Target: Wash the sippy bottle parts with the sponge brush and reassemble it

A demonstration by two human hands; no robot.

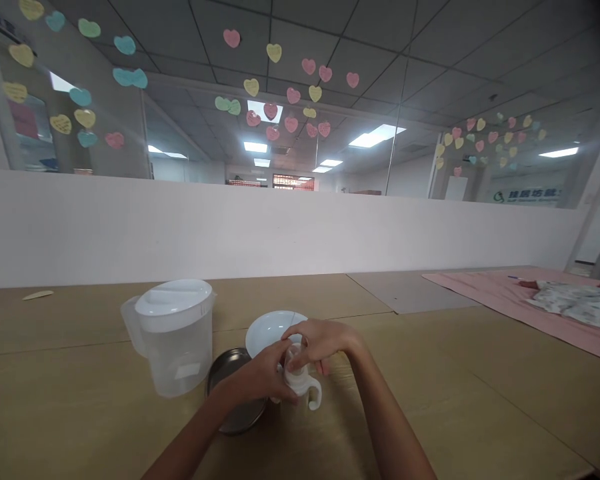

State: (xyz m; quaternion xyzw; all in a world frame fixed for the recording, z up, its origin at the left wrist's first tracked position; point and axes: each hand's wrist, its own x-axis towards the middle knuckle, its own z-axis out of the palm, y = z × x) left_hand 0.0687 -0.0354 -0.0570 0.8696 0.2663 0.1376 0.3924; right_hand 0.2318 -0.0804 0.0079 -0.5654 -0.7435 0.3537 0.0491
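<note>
A small baby bottle with white side handles (303, 383) stands on the wooden table in front of me. My left hand (260, 377) wraps round its body from the left. My right hand (320, 341) is curled over its top, fingers closed on the cap or nipple, which they mostly hide. Just behind the hands sits a white bowl (267, 330). A round steel plate (230, 383) lies under my left wrist. To the left stands a clear plastic pitcher with a white lid (175, 337), holding water.
The wooden table (80, 400) runs to a white partition wall with glass above, stuck with paper hearts. At the far right lies a pink cloth (505, 297) with patterned baby clothing (575, 303) on it. A small pale strip (37, 295) lies far left.
</note>
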